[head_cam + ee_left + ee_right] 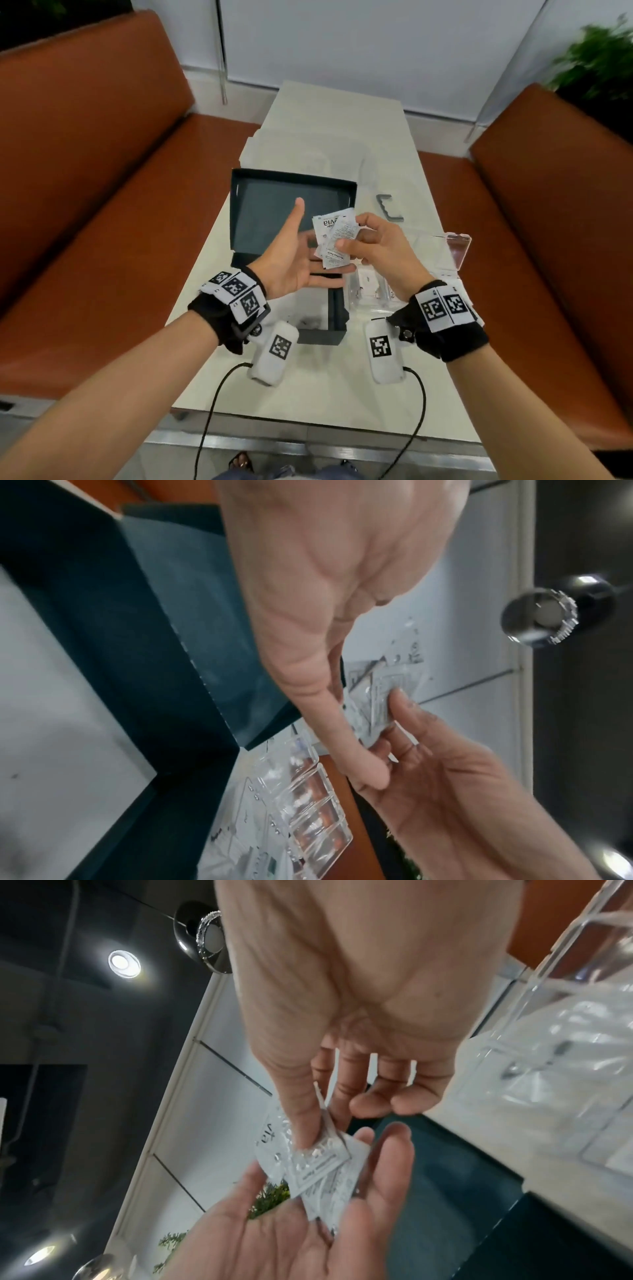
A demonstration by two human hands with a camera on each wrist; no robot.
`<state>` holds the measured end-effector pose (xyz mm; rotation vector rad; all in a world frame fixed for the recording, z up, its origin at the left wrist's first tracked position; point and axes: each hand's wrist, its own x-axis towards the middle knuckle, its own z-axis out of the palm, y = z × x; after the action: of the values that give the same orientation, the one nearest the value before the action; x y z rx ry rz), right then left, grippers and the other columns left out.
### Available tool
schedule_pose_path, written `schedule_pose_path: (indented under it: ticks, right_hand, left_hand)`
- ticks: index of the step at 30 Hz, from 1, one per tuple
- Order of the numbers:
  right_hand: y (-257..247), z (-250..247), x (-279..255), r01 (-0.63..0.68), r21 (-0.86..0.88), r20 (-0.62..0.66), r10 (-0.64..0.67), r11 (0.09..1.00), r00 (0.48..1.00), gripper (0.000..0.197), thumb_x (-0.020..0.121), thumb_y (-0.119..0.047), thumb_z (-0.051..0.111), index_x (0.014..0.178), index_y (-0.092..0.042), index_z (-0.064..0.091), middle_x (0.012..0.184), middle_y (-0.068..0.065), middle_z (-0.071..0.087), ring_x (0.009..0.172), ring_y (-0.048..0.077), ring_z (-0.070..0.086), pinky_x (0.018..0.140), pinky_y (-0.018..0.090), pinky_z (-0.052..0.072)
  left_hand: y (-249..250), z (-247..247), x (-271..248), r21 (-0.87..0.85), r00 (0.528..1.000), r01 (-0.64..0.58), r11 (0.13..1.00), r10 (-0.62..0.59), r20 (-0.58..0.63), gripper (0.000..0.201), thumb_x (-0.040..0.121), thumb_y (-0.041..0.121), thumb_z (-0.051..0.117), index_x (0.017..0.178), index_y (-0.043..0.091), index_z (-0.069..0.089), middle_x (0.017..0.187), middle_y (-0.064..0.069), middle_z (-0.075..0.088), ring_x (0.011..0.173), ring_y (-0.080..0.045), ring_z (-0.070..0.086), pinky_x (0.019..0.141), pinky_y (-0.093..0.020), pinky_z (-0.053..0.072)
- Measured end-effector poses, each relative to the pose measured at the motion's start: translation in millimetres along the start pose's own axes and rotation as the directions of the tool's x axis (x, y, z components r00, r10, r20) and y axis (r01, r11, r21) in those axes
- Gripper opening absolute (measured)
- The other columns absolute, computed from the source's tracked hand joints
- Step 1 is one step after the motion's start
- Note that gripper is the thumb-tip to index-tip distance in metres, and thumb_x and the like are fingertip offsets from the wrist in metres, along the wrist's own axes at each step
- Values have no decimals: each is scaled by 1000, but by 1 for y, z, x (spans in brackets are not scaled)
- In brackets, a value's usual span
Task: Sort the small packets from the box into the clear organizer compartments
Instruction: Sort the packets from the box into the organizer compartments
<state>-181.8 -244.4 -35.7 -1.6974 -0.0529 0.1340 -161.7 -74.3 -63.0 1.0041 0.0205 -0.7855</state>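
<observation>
1. Packets [334, 240]: a small fan of white printed sachets, held in the air above the near edge of the box.
2. Right hand [380, 246]: thumb and forefinger pinch the fan; the other fingers are loosely curled.
3. Left hand [294, 260]: palm up, fingers straight, thumb raised, lying flat beneath the packets and gripping nothing.
4. Box [291, 192]: dark, lid off; the visible floor shows no packets, though the hands hide its near part.
5. Clear organizer [455, 250]: on the table [342, 113] to the right of the box; near compartments already hold white packets.
6. Progress, judged: well along; the handful in hand is yet to be placed.
</observation>
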Motion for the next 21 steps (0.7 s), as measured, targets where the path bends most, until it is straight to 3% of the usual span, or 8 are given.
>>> schedule_pose_path:
  ticks: [3, 7, 12, 17, 21]
  right_hand:
    - [6, -25, -5, -80, -57, 10, 81, 995, 997, 25, 82, -6, 72, 106, -9, 63, 93, 11, 74, 68, 11, 67, 57, 18, 46]
    - [18, -47, -12, -112, -72, 65, 117, 991, 991, 29, 83, -4, 71, 110, -6, 64, 91, 13, 72, 63, 10, 66, 56, 20, 49]
    - [33, -72, -21, -54, -169, -59, 44, 984, 997, 30, 78, -4, 76, 104, -12, 66, 93, 11, 66, 70, 14, 66, 52, 19, 51]
    - [40, -103, -28, 24, -202, -192, -64, 979, 979, 23, 73, -5, 78, 90, -14, 65, 80, 2, 65, 59, 10, 66, 51, 22, 52]
    - [44, -131, -34, 79, -157, -228, -114, 984, 967, 21, 75, 6, 72, 76, -13, 65, 71, -9, 66, 66, 13, 65, 64, 26, 56]
  left_hand:
    - [-7, 21, 11, 109, 1000, -13, 994, 14, -1, 84, 77, 79, 45, 130, 15, 58, 124, -18, 65, 110, -36, 65, 86, -50, 56]
    - [-29, 48, 25, 72, 1000, -5, 997, 4, 7, 58, 94, 56, 45, 129, 12, 58, 122, -16, 66, 109, -33, 66, 90, -52, 54]
    - [-50, 77, 42, -22, 998, -25, 999, 23, -63, 47, 103, 44, 35, 129, 12, 57, 123, -12, 67, 106, -34, 67, 81, -46, 59]
    - [-61, 100, 57, -94, 992, -60, 994, 48, -121, 39, 104, 34, 39, 129, 8, 55, 114, -16, 70, 99, -35, 70, 69, -41, 60]
    - [-65, 109, 68, -74, 967, -122, 990, 102, -232, 29, 103, 17, 42, 125, 9, 59, 111, -19, 69, 88, -28, 73, 62, -33, 59]
